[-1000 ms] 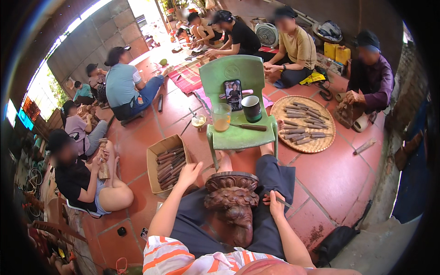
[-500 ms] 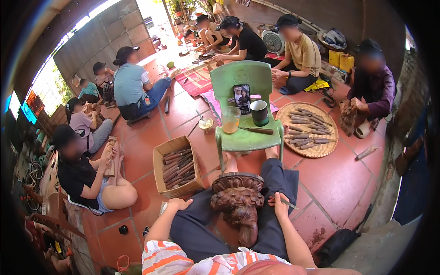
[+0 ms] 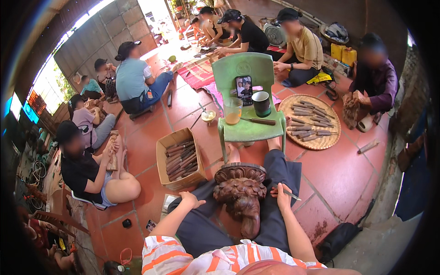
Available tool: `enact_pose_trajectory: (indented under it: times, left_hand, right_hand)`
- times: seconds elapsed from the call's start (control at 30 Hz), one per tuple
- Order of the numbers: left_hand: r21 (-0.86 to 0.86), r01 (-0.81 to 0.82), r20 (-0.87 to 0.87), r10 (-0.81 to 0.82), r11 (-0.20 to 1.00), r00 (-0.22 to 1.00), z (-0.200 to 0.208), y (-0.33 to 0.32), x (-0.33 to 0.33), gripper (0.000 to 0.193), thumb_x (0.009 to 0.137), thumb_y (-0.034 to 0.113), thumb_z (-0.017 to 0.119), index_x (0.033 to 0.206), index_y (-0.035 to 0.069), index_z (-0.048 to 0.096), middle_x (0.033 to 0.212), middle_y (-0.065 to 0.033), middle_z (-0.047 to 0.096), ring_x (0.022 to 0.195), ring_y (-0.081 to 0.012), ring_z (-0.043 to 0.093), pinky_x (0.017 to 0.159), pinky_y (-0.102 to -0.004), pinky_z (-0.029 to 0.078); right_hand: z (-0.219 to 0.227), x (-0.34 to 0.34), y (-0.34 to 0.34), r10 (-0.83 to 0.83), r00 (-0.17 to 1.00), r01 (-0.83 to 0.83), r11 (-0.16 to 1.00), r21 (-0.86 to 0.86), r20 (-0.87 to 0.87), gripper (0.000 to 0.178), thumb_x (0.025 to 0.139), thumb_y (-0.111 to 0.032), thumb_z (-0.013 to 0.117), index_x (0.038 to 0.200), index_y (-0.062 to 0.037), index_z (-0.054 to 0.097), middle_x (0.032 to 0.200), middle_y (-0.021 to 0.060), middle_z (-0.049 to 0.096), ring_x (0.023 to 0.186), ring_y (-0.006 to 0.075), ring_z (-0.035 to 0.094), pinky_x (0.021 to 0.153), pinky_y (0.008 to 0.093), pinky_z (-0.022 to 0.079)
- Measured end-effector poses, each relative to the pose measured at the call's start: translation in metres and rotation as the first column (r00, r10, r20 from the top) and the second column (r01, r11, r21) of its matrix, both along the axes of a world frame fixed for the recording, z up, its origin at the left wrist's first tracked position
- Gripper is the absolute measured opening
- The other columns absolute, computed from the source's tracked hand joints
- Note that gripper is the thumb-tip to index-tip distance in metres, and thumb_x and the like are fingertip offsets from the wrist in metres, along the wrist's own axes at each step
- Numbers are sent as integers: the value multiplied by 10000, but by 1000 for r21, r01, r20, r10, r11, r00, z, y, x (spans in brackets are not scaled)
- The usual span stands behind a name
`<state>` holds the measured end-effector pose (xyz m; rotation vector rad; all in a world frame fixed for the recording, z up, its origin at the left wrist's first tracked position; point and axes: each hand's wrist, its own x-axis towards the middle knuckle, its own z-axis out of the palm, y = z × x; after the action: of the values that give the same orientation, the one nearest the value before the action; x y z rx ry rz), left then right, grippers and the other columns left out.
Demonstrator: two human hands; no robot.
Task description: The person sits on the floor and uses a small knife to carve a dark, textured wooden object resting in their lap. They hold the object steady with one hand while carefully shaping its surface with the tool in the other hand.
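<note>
Head view: wooden carving (image 3: 240,188) sits left of right hand (image 3: 281,196).

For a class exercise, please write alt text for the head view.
A seated person's right hand holds a slim tool beside a dark carving between their legs; the left hand is over a thigh. Ahead are a green chair and a box of tools; other people sit around.

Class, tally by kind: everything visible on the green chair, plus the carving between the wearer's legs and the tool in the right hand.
Tools: 2 (chair tool, held tool)
Phone: 1
Glass: 1
Cup: 1
Carving: 1
Total: 6
</note>
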<state>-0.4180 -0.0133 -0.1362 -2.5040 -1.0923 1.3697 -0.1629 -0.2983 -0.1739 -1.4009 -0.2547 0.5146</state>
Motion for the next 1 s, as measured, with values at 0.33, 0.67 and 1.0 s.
enact_pose_trajectory:
  times: [0.33,0.67,1.0]
  left_hand:
    - [-290,134,775,150,948,614,58,-29,29,277,777,329,623,853,73,699,1104,-155,598,1027,-323,565,830,-404,467]
    - [-105,318,994,95,942,47,92,-38,124,283,851,269,570,1030,50,582,1034,-151,601,1006,-326,567,862,-416,446]
    - [-43,81,984,28,996,176,57,-51,173,386,879,391,524,743,55,657,710,-126,628,785,-327,612,735,-444,444]
  right_hand:
    - [-5,1,0,-1,1000,1,1000,12,16,351,958,-282,481,804,18,579,775,128,633,615,165,623,537,258,519]
    - [-2,0,-1,4,1000,-4,1000,5,13,356,961,-269,474,797,35,564,785,139,633,633,158,624,548,254,513]
    - [-3,1,-1,7,1000,-6,1000,-24,28,363,962,-277,475,810,39,572,795,138,635,641,161,632,547,250,514]
